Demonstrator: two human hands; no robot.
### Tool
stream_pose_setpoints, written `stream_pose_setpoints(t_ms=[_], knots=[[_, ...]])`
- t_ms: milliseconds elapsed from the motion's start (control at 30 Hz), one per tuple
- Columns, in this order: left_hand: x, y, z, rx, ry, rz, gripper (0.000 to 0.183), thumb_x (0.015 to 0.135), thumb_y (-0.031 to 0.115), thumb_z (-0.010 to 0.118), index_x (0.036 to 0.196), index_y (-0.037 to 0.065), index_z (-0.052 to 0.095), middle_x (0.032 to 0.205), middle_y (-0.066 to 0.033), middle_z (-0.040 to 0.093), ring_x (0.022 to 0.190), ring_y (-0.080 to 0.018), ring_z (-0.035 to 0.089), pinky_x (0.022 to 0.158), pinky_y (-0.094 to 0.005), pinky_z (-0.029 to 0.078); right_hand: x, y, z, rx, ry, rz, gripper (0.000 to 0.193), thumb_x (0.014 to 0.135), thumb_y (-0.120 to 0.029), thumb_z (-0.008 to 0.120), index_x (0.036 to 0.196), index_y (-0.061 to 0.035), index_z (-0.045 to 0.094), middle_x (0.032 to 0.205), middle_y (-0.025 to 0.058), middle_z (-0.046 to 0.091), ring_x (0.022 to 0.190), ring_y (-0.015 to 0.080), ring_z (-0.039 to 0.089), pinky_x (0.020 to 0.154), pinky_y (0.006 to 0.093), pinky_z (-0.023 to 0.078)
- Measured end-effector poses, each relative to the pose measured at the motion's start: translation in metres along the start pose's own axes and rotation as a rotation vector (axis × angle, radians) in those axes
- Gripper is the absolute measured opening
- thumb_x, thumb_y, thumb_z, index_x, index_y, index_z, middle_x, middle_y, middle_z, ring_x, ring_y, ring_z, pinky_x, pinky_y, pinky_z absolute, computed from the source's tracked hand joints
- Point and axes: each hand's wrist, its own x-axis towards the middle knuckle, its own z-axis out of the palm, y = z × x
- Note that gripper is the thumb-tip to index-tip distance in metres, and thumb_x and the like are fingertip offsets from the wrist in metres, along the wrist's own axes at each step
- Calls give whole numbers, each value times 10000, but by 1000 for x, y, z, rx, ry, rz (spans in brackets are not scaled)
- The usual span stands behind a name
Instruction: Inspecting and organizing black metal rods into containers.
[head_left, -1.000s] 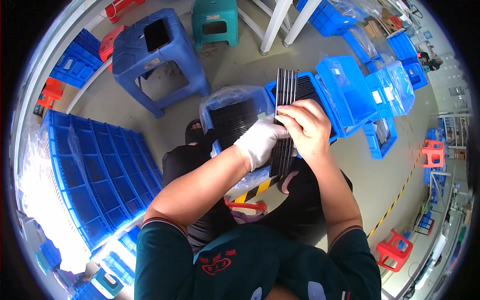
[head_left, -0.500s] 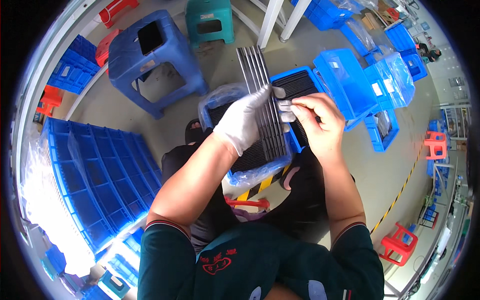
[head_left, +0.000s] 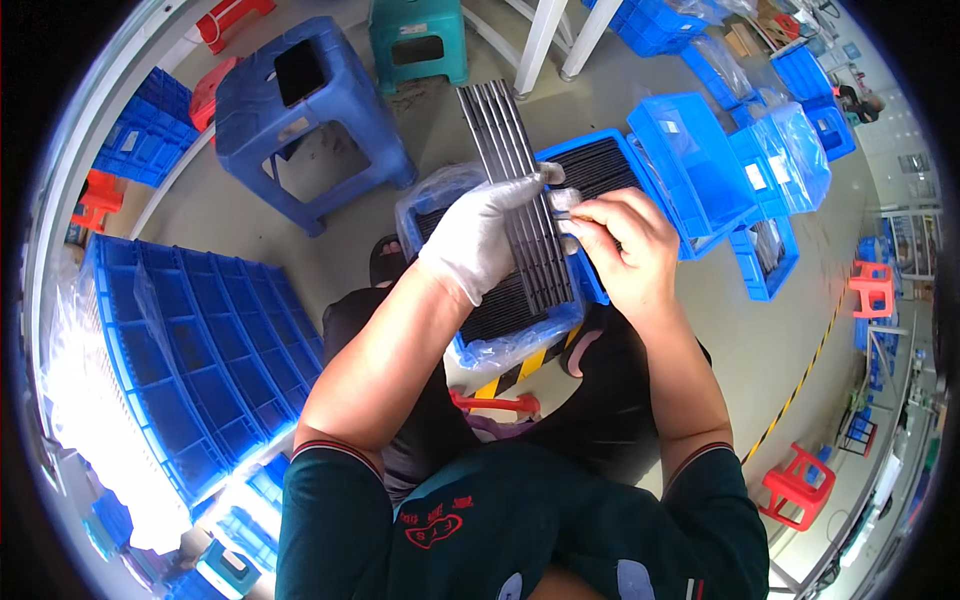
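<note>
My left hand (head_left: 468,240), in a pale grey-white glove, is closed round a bundle of long, thin dark metal strips (head_left: 500,130). The strips lie side by side and slant up to the left. My bare right hand (head_left: 636,250) is pinched at the gloved fingertips, on the bundle's right side. Whatever is between its thumb and finger is too small to make out. Below the bundle is a blue bin (head_left: 484,354) lined with clear plastic and packed with similar dark strips. Another blue bin (head_left: 626,146) with rows of dark strips stands just behind, to the right.
A blue stool (head_left: 350,95) with a dark flat object on it stands at the far left, beside a green stool (head_left: 418,40). Stacked blue crates (head_left: 200,350) rise at my left. More blue bins (head_left: 690,165) sit to the right. Red stools (head_left: 800,490) stand farther off.
The bundle and both hands have shifted slightly to the left and up. My right hand stays pinched by the gloved fingertips.
</note>
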Motion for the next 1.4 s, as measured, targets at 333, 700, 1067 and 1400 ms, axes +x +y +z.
stream_pose_setpoints(t_ms=[333, 700, 1067, 1400], knots=[[-1, 0, -4, -73, -41, -4, 258, 978, 167, 529, 1175, 18, 602, 1049, -151, 681, 948, -261, 680, 853, -421, 563, -1, -1, 4, 67, -19, 51, 136, 757, -6, 764, 877, -24, 704, 814, 71, 649, 688, 174, 614, 577, 281, 471], [4, -4, -8, -48, -1, 20, 250, 992, 155, 499, 1175, 18, 601, 1044, -147, 679, 948, -254, 673, 857, -406, 556, 3, -5, 3, -90, -43, -94, 140, 738, -26, 765, 859, -32, 695, 809, 79, 639, 703, 226, 619, 600, 324, 492], [3, -7, -5, -50, 31, -9, 199, 992, 129, 497, 1131, 34, 601, 1011, -135, 676, 928, -247, 668, 834, -387, 555, 3, -9, 3, -108, -20, -70, 133, 732, -118, 780, 795, -67, 675, 780, 53, 629, 700, 232, 629, 620, 337, 517], [-1, -5, -1, -58, 29, -19, 220, 989, 151, 510, 1148, 44, 618, 1015, -115, 684, 926, -231, 676, 836, -392, 568, 0, -2, 8, 76, -54, 76, 133, 761, -30, 775, 871, -16, 701, 814, 66, 655, 690, 163, 619, 584, 269, 479]])
